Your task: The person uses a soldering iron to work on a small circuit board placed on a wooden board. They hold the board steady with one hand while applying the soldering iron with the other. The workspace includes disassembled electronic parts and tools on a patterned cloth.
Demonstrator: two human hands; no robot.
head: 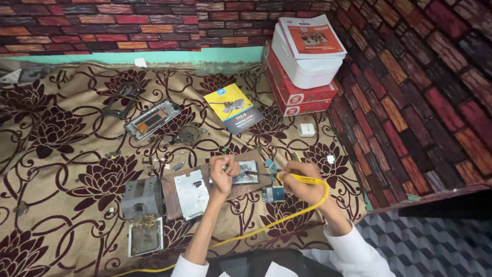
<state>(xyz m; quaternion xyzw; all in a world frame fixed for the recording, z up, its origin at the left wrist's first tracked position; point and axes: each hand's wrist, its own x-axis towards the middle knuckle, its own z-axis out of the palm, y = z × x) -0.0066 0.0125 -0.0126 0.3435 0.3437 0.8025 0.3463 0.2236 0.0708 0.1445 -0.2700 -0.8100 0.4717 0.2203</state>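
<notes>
My right hand (302, 180) grips a yellow-handled soldering iron (294, 178) whose tip points left onto a small circuit board (245, 172). That board lies on a brown work board (174, 197). My left hand (223, 174) is closed on a thin tool with a green tip and presses down at the circuit board's left edge. The iron's yellow cord (266, 225) loops back toward my body. A white metal phone plate (191, 192) rests just left of my left hand. Below my right hand lies a small blue module (274, 194).
A grey metal iron stand (141, 197) with a tray of brass wool (145, 237) sits at the left. Farther back lie a dismantled phone frame (152, 119), a black bracket (120, 98), a yellow-and-grey booklet (233, 107) and stacked red and white boxes (302, 77). Small loose parts are scattered on the floral cloth.
</notes>
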